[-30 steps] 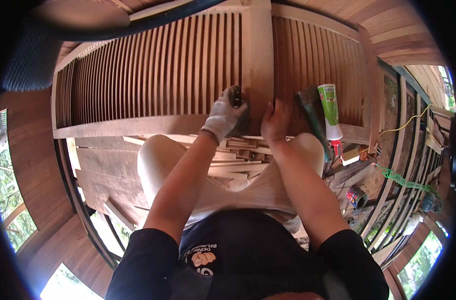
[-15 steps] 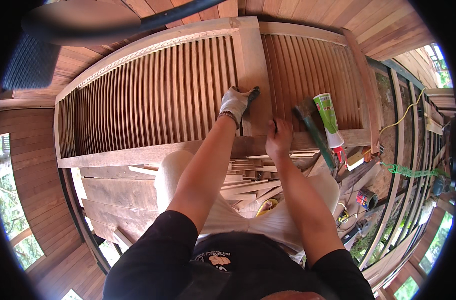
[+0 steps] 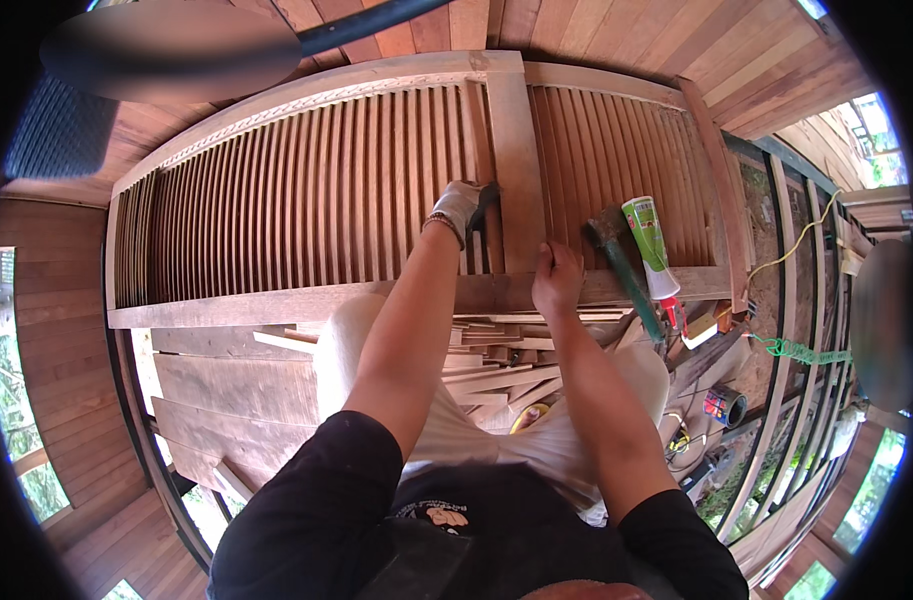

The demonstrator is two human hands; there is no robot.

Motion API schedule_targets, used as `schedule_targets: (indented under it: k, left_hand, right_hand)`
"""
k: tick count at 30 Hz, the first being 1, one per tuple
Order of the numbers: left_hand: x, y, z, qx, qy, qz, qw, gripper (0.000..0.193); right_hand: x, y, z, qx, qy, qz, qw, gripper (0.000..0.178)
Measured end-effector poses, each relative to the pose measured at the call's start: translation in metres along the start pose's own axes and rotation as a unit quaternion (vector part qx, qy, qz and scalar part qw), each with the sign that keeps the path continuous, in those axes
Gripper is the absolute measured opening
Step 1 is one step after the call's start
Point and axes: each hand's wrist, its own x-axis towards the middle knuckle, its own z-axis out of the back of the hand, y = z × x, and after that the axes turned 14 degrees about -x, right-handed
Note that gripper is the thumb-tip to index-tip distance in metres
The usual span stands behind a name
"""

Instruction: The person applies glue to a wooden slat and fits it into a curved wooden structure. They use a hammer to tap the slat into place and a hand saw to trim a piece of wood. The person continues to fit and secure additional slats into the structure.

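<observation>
A large wooden louvered panel [image 3: 306, 318] lies across my lap, with rows of thin slats on both sides of a broad crosspiece [image 3: 516, 140]. My left hand [image 3: 461, 207], in a pale work glove with dark fingertips, is closed on a wooden slat [image 3: 479, 135] just left of the crosspiece. That slat stands out from the row, beside a narrow dark gap. My bare right hand [image 3: 558, 280] is curled at the near end of the crosspiece, thumb upward; whatever its fingers hold is hidden. To its right, a green-handled hammer [image 3: 626, 280] and a green-and-white glue bottle [image 3: 651, 240] with a red nozzle lie on the panel.
Loose wood strips [image 3: 496, 375] are piled below the panel, between my knees. A tin can [image 3: 723, 406] stands low on the right, near a coiled green hose [image 3: 806, 352] and a yellow cord [image 3: 798, 238]. Wide boards [image 3: 226, 375] lie to the left.
My left hand has shifted slightly left, off the crosspiece, and the slat by it now stands out from the row. My right hand stays at nearly the same place.
</observation>
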Motion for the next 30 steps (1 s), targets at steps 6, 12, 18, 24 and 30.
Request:
schedule_targets:
  k: [6,12,18,24,30]
  left_hand:
    - [-0.057,-0.022,-0.025,0.341,-0.291,-0.198,0.872,0.054]
    - [-0.081,-0.067,-0.059,0.279,-0.124,-0.092,0.948,0.071]
    - [-0.052,-0.047,-0.074,0.253,-0.098,-0.058,0.961,0.066]
    - [-0.038,-0.065,-0.074,0.24,-0.065,-0.01,0.969,0.067]
    - [-0.036,-0.062,-0.07,0.247,-0.068,0.01,0.966,0.07]
  right_hand:
    - [0.0,-0.019,0.005,-0.015,-0.012,-0.004,1.0,0.024]
    - [0.004,-0.024,-0.001,-0.053,0.023,0.028,0.998,0.028]
    - [0.005,0.006,0.015,-0.161,0.076,0.055,0.982,0.063]
    - [0.01,0.034,0.021,-0.215,0.131,-0.035,0.967,0.089]
    - [0.017,0.043,0.025,-0.2,0.187,-0.073,0.959,0.083]
